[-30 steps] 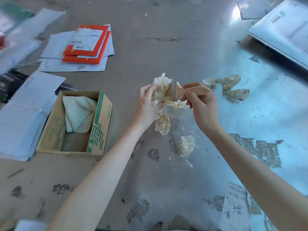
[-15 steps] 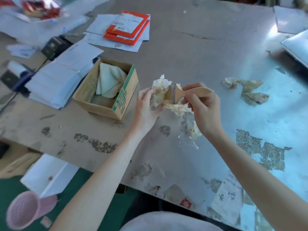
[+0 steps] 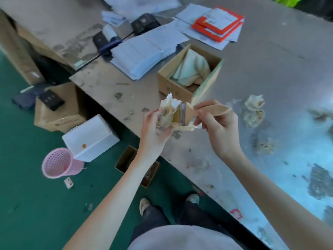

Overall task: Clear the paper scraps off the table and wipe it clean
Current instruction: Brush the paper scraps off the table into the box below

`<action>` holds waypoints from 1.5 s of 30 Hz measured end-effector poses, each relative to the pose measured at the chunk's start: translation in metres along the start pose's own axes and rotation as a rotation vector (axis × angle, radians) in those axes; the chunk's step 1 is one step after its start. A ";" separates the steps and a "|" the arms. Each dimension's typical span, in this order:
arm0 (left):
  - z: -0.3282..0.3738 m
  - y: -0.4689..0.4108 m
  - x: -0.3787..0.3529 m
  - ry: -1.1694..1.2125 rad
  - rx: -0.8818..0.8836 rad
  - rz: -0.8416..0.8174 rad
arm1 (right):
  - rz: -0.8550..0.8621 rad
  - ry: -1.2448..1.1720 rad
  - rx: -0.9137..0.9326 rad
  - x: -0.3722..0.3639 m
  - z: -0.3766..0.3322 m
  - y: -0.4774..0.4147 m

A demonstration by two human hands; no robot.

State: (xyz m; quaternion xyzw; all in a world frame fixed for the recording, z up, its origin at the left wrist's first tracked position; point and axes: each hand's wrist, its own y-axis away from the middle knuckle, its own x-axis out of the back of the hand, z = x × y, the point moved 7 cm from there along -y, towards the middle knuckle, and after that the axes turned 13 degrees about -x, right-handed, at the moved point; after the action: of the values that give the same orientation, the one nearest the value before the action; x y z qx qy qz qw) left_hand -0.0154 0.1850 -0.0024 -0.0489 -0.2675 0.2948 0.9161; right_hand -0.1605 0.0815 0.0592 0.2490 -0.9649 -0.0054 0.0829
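Crumpled paper wad stayed clamped in my left grip, brush in my right grip, now carried past the surface edge toward the pink bin; scraps remained.

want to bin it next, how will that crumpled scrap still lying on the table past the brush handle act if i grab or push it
The crumpled scrap looks thin and creased, so it should be light and crush easily in a grip. It appears stained and damp-looking like the wad in the left hand, so it may tear or smear the table. Pushed, it would probably slide, not roll.
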 end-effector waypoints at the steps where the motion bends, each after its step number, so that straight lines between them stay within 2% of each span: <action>1: -0.008 0.006 0.013 0.003 0.022 0.012 | -0.019 0.005 -0.004 -0.015 -0.001 0.003; 10: -0.103 0.062 0.132 -0.001 0.148 0.106 | -0.155 0.019 -0.068 -0.174 0.014 0.031; 17: -0.184 0.099 0.162 -0.002 0.336 0.105 | -0.231 0.147 -0.126 -0.259 0.054 0.037; 22: -0.264 0.125 0.135 -0.003 0.497 0.016 | -0.303 0.254 -0.232 -0.297 0.134 0.033; 28: -0.404 0.162 0.062 -0.031 0.603 -0.078 | -0.357 0.354 -0.396 -0.338 0.297 0.024; 37: -0.592 0.198 -0.039 -0.058 0.775 -0.199 | -0.321 0.416 -0.609 -0.377 0.527 -0.004; 42: -0.637 0.214 -0.053 0.021 0.878 -0.139 | -0.381 0.564 -0.598 -0.379 0.586 -0.020; 45: -0.634 0.226 -0.046 0.077 0.950 -0.098 | -0.360 0.595 -0.616 -0.371 0.584 -0.021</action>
State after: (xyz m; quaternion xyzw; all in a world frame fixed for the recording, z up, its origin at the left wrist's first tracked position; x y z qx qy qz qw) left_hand 0.1661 0.3875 -0.6201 0.3768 -0.0712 0.3389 0.8591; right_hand 0.0743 0.2232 -0.5765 0.3671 -0.7939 -0.2346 0.4241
